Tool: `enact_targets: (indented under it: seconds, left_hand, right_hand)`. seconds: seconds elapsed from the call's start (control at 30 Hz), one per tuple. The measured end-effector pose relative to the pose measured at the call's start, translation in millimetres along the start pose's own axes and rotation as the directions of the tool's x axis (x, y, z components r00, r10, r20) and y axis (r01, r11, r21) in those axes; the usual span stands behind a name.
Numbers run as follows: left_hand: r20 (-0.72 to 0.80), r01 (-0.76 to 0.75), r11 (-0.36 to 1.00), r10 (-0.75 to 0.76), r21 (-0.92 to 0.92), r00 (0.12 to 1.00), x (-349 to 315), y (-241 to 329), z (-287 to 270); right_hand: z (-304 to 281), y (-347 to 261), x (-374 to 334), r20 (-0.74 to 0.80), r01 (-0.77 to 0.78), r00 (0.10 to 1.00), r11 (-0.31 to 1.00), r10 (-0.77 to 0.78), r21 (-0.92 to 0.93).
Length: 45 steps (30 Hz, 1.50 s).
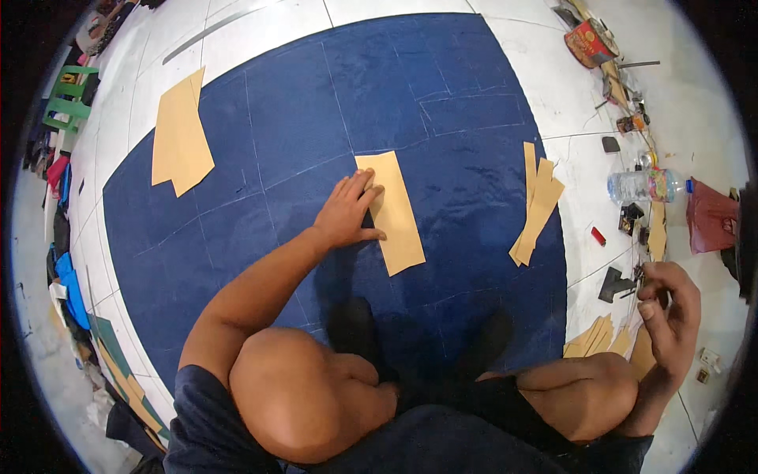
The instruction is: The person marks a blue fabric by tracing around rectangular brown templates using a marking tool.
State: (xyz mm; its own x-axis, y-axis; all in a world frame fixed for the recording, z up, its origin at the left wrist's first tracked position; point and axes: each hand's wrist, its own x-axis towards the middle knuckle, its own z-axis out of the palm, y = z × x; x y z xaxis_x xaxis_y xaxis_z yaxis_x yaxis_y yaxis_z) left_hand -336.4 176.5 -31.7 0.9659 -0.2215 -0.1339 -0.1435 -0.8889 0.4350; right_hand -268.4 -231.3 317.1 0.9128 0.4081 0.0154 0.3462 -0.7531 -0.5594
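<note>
My left hand lies spread on a tan card pattern piece, fingers on its upper left part and thumb on its left edge. Beneath is a large sheet of dark blue fabric with thin pale chalk lines drawn across it. Off to the right, beyond the fabric's edge, my right hand is raised with thumb and fingers curled together. Something small and dark shows at its fingertips, too small to name. Below those fingertips, on the floor, a dark tool lies close by.
More card pieces lie at the fabric's upper left, and narrow card strips near its right edge. Along the right stand a plastic bottle, a red tin and a red lighter. A long metal ruler rests at the far left.
</note>
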Motion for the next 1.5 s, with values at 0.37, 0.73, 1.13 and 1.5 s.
enact_targets:
  seconds: [0.37,0.73,1.13,1.5]
  left_hand:
    - [-0.056,-0.045,0.998,0.042,-0.051,0.998,-1.6,0.2,2.4]
    - [-0.042,-0.033,0.998,0.031,-0.054,0.999,-0.4,0.5,1.0]
    - [-0.01,-0.01,1.0,0.01,-0.011,1.0,1.7,2.4,-1.3]
    - [-0.013,-0.008,1.0,0.008,-0.006,1.0,-2.2,5.3,0.0]
  right_hand:
    - [12.2,12.1,23.3,0.403,0.063,0.911,0.995,-0.088,0.075]
    - [15.4,8.3,24.1,0.394,0.044,0.915,0.994,-0.081,0.1]
    - [15.0,1.9,26.0,0.416,0.029,0.907,0.997,-0.056,0.071]
    - [102.3,22.9,42.9,0.71,0.326,0.65,0.943,-0.271,0.06]
